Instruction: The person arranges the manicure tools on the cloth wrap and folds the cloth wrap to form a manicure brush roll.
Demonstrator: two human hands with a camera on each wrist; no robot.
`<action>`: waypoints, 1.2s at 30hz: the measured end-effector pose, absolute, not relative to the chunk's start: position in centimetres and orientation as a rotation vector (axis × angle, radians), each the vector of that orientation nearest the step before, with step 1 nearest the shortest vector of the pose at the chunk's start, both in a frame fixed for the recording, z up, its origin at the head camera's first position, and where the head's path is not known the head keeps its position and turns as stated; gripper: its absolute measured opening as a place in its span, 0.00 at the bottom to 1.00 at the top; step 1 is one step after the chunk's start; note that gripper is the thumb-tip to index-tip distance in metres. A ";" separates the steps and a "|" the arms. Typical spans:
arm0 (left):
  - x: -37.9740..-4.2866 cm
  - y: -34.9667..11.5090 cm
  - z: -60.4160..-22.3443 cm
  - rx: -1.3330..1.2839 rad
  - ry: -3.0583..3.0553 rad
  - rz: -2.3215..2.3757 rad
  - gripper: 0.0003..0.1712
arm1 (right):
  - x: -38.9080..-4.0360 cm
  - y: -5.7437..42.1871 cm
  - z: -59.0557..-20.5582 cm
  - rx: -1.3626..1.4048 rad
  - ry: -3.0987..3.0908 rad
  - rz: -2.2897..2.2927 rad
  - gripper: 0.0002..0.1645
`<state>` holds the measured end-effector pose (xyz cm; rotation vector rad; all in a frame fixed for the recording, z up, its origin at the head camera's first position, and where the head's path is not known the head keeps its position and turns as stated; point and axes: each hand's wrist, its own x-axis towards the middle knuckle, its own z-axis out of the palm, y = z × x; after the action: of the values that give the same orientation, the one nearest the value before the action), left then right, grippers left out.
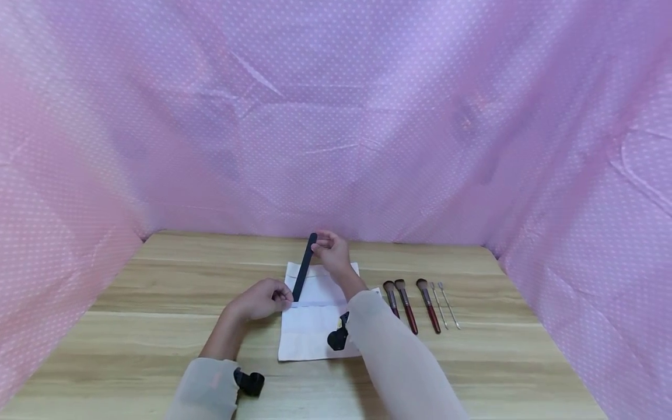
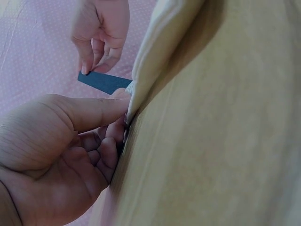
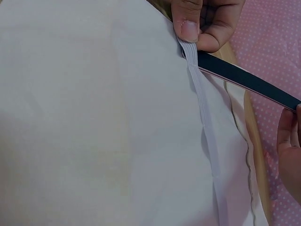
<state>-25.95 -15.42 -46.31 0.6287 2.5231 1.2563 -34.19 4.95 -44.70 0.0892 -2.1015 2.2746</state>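
Observation:
A white cloth pouch lies flat on the table, with an elastic band running across it. At the pouch's left edge, my left hand pinches the cloth and the end of the band between thumb and fingers. A flat black nail file slants up from the band, its lower end tucked behind the elastic beside the left fingertips. My right hand grips the file's upper end between thumb and fingers. In the left wrist view, the pouch edge hides the file's lower part.
Right of the pouch lie three makeup brushes with dark red handles and two thin metal tools. All rest on a wooden table. A pink dotted cloth hangs behind and at both sides.

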 end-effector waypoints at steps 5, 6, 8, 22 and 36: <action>-26.0 -15.6 -46.5 0.647 2.522 1.258 0.07 | -34.2 4.6 -45.4 0.035 -2.179 2.232 0.23; -26.0 -15.6 -46.5 0.648 2.521 1.258 0.07 | -34.2 4.6 -45.5 0.029 -2.190 2.224 0.24; -26.0 -15.5 -46.5 0.651 2.523 1.258 0.07 | -34.3 4.5 -45.8 0.023 -2.199 2.228 0.24; -26.4 -15.6 -46.6 0.656 2.518 1.259 0.04 | -34.0 3.9 -47.0 0.023 -2.250 2.256 0.22; -26.3 -15.9 -46.3 0.688 2.508 1.258 0.05 | -33.3 3.6 -47.0 0.194 -2.438 2.168 0.18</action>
<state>-26.29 -15.86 -46.33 0.6879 2.5084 1.2578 -33.29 3.61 -47.03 0.1935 -2.4381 2.1683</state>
